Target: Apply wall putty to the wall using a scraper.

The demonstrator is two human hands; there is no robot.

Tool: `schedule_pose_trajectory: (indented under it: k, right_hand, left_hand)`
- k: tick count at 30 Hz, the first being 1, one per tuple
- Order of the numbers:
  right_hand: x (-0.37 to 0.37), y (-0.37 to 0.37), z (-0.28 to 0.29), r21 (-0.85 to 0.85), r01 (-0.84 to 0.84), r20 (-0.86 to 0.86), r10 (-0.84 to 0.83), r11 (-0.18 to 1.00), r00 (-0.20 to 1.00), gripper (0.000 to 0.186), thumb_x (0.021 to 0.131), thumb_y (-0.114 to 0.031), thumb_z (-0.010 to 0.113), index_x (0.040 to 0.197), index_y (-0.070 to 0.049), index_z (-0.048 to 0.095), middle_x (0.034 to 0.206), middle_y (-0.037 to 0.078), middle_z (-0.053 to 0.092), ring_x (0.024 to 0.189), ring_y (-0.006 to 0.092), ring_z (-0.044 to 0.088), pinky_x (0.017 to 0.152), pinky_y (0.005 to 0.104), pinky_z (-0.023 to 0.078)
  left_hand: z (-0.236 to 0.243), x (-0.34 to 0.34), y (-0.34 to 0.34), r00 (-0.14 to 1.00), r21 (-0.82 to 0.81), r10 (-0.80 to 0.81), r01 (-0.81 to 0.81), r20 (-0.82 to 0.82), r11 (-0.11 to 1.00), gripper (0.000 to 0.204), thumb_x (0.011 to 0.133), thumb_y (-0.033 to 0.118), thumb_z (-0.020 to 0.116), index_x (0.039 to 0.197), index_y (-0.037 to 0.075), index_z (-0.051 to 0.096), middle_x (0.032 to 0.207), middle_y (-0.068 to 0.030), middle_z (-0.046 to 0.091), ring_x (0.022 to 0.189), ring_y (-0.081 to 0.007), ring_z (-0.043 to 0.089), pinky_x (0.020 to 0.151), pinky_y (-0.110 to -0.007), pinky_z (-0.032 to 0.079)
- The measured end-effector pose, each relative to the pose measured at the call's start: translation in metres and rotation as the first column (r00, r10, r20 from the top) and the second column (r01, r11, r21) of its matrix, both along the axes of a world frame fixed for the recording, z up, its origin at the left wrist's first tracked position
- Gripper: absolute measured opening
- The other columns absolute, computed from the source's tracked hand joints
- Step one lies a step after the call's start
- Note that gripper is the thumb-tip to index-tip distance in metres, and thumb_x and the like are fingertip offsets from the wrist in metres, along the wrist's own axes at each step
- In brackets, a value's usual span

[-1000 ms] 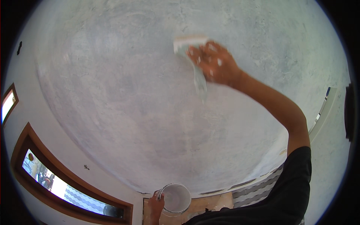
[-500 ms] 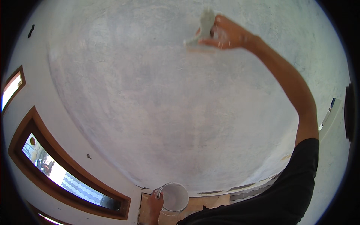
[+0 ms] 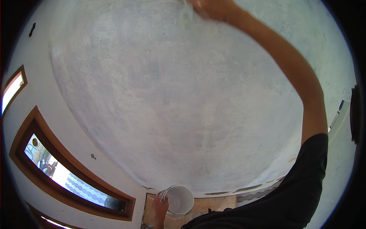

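Your left hand (image 3: pixel 161 206) pinches the left rim of the white bucket (image 3: pixel 182 200), before the wall's lower edge; it's likely stiff, lightish, slippery where smeared, so the rim suits. Your right hand (image 3: pixel 214 9) meets a pale, blurred object (image 3: pixel 186 14) high up; finger state, can't tell. Bare wall (image 3: pixel 171 99) spreads between; the window frame (image 3: pixel 89 182) stands left.
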State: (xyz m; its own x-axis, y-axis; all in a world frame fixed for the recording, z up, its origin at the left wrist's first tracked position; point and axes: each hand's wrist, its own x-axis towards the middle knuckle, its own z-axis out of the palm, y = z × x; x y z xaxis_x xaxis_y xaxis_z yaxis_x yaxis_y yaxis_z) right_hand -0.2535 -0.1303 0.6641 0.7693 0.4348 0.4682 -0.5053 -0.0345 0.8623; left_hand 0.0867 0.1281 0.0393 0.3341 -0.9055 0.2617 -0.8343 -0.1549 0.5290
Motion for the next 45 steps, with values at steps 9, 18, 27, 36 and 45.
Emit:
schedule_pose_trajectory:
  k: [9,18,27,36,45]
  right_hand:
    - [0.028,0.049,-0.156,0.399,0.246,-0.304,-0.126,0.883,0.944,0.019,0.076,-0.013,0.073,0.091,-0.002,0.070,0.088,0.010,0.071,0.074,0.0206,0.066,0.074,0.0333,0.052]
    - [0.033,0.028,-0.040,0.697,0.113,0.073,-0.227,0.708,0.971,0.042,0.087,-0.041,0.068,0.076,0.000,0.070,0.064,0.010,0.064,0.055,0.0193,0.058,0.054,0.0322,0.047]
    - [0.047,0.050,0.095,0.150,0.012,0.319,-0.060,0.989,0.946,0.028,0.085,-0.032,0.061,0.081,-0.005,0.067,0.076,0.015,0.064,0.075,0.0314,0.061,0.071,0.0432,0.046]
    - [0.093,-0.024,-0.031,-0.028,0.042,0.136,-0.038,0.999,0.990,0.021,0.085,-0.020,0.064,0.085,0.001,0.067,0.079,0.014,0.064,0.081,0.0247,0.065,0.081,0.0402,0.051]
    - [0.097,0.041,-0.110,0.360,0.355,-0.117,-0.335,0.863,0.935,0.018,0.075,-0.012,0.070,0.090,-0.004,0.070,0.069,0.005,0.068,0.068,0.0151,0.065,0.070,0.0290,0.048]
  left_hand:
    - [0.014,-0.003,0.006,0.998,0.044,0.033,-0.031,-0.048,0.999,0.037,0.084,0.030,0.067,0.112,0.007,0.063,0.095,-0.0169,0.068,0.083,-0.0391,0.065,0.070,-0.048,0.051]
    - [-0.014,0.003,0.012,0.997,-0.019,0.026,-0.027,-0.079,0.999,0.036,0.084,0.029,0.067,0.112,0.007,0.063,0.096,-0.0168,0.067,0.086,-0.0383,0.065,0.071,-0.047,0.051]
    - [-0.023,0.002,0.025,0.994,0.031,0.079,-0.076,-0.080,0.997,0.035,0.084,0.031,0.066,0.113,0.012,0.063,0.102,-0.0133,0.068,0.088,-0.0369,0.065,0.073,-0.046,0.052]
    - [-0.036,0.007,0.032,0.987,0.042,0.119,-0.115,-0.104,0.992,0.039,0.083,0.033,0.066,0.115,0.012,0.062,0.102,-0.0137,0.068,0.088,-0.0368,0.066,0.073,-0.047,0.052]
    - [-0.006,-0.005,0.032,0.991,0.011,0.126,-0.125,-0.055,0.992,0.035,0.083,0.035,0.066,0.109,0.011,0.065,0.089,-0.0156,0.068,0.081,-0.0391,0.066,0.070,-0.049,0.052]
